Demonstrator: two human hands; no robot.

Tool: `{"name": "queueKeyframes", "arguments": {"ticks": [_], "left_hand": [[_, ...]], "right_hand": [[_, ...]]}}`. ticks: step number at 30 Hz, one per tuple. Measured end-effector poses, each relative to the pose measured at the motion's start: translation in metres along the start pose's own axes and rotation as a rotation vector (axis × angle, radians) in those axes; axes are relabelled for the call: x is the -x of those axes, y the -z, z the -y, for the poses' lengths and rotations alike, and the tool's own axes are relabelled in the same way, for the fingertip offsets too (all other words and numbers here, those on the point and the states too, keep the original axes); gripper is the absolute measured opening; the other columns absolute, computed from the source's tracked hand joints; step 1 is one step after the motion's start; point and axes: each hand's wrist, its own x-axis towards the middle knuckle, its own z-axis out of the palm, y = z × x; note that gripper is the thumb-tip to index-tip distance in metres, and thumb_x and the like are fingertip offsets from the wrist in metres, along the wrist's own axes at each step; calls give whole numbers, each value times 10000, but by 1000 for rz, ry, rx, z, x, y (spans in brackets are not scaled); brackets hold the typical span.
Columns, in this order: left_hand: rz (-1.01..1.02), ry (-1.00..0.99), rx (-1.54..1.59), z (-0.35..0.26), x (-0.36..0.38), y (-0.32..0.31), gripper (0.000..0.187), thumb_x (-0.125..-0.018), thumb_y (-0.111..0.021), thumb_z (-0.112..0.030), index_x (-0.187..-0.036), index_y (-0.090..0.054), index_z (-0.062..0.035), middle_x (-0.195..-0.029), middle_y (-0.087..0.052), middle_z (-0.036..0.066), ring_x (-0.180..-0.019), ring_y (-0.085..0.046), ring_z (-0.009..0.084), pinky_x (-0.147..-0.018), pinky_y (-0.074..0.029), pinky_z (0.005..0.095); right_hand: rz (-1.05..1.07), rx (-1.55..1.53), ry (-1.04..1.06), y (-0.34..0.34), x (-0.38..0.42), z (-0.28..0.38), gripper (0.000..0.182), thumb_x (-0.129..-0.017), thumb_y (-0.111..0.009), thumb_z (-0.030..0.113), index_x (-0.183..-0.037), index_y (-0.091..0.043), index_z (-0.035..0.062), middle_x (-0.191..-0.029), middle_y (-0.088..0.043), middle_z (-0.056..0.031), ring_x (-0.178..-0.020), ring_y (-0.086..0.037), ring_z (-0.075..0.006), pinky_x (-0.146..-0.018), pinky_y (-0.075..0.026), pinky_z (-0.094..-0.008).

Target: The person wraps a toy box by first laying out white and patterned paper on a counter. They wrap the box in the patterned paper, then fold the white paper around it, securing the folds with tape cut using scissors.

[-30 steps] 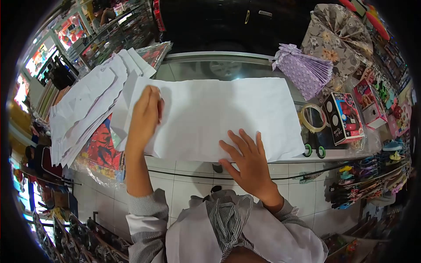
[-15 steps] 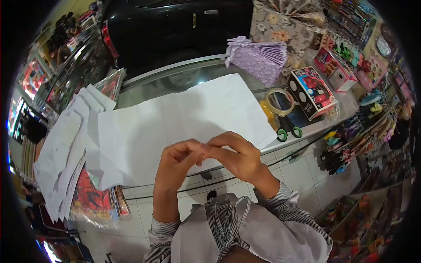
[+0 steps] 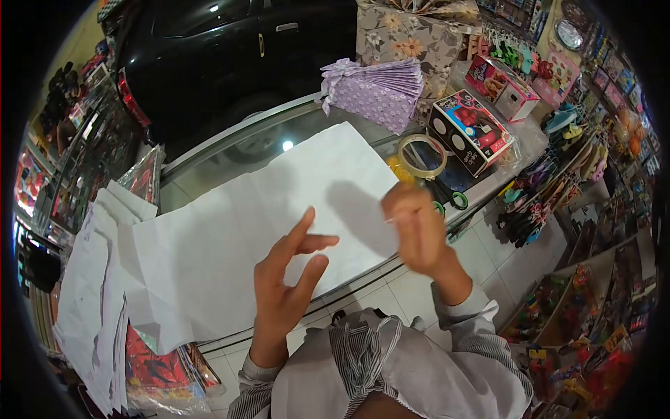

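A large white sheet of paper (image 3: 279, 202) lies across the glass counter, with fold creases in it. Above its front part hovers my left hand (image 3: 285, 279), fingers and thumb spread and nothing between them. Near the paper's right end my right hand (image 3: 420, 234) is raised, its fingers curled together in a pinch. Something tiny and pale may be at its fingertips, too small and blurred to name. Just beyond that hand are a roll of clear tape (image 3: 403, 155) and green-handled scissors (image 3: 458, 200), partly hidden by the hand.
A stack of white paper sheets (image 3: 87, 286) lies left, above plastic-wrapped red packets (image 3: 159, 363). Behind the tape stand a printed box (image 3: 471, 133), a pleated purple gift package (image 3: 377, 94) and a larger flowered package (image 3: 405, 42). A black car (image 3: 202, 70) is beyond the counter.
My hands, together at the fingertips before, have parted. The right has moved to the right with its fingers curled; the left has opened. The whole view has shifted slightly.
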Motion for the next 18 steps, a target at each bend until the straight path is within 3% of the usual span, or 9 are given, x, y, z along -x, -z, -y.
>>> {"name": "queueKeyframes", "arguments": {"ticks": [2, 3, 6, 10, 13, 18], "left_hand": [[105, -88, -203, -2, 0, 13, 247, -805, -647, -6, -1050, -654, -31, -931, -690, 72, -844, -634, 167, -785, -471, 280], [101, -79, -252, -7, -1, 14, 197, -806, -620, 1, -999, -658, -16, -887, -695, 83, -851, -636, 172, -809, -461, 280], [76, -73, -369, -1, 3, 14, 174, -768, -681, -6, -934, -687, -57, -865, -694, 51, -769, -626, 186, -722, -455, 284], [43, -51, -402, 6, 3, 2, 144, -761, -691, -11, -898, -692, -59, -831, -693, 45, -747, -621, 185, -706, -446, 281], [25, 16, -371, 15, 3, -8, 141, -765, -688, -14, -898, -692, -60, -830, -691, 49, -751, -622, 185, -717, -450, 284], [93, 78, -384, 22, 5, -11, 137, -767, -682, -14, -899, -688, -51, -848, -687, 58, -773, -613, 188, -730, -454, 288]], "right_hand": [[-17, 163, -112, 32, -4, -11, 99, -928, -463, 59, -845, -476, 7, -763, -517, -127, -656, -515, -236, -601, -427, -301], [-38, 291, -106, 46, -11, -15, 92, -924, -485, 66, -851, -481, 10, -746, -515, -123, -636, -512, -232, -595, -427, -299], [-77, 678, -59, 89, -42, -29, 102, -903, -569, 99, -863, -530, 14, -709, -520, -103, -613, -514, -190, -577, -422, -281], [-118, 623, -197, 163, -83, -78, 117, -839, -667, 124, -868, -647, 12, -705, -591, -28, -624, -512, -74, -571, -414, -240], [3, 550, -292, 206, -109, -118, 119, -815, -682, 97, -886, -661, 3, -721, -624, -5, -636, -536, -56, -592, -430, -221], [145, 518, -277, 231, -139, -176, 99, -794, -663, 53, -872, -676, -6, -743, -665, -50, -673, -605, -88, -639, -475, -243]]}}
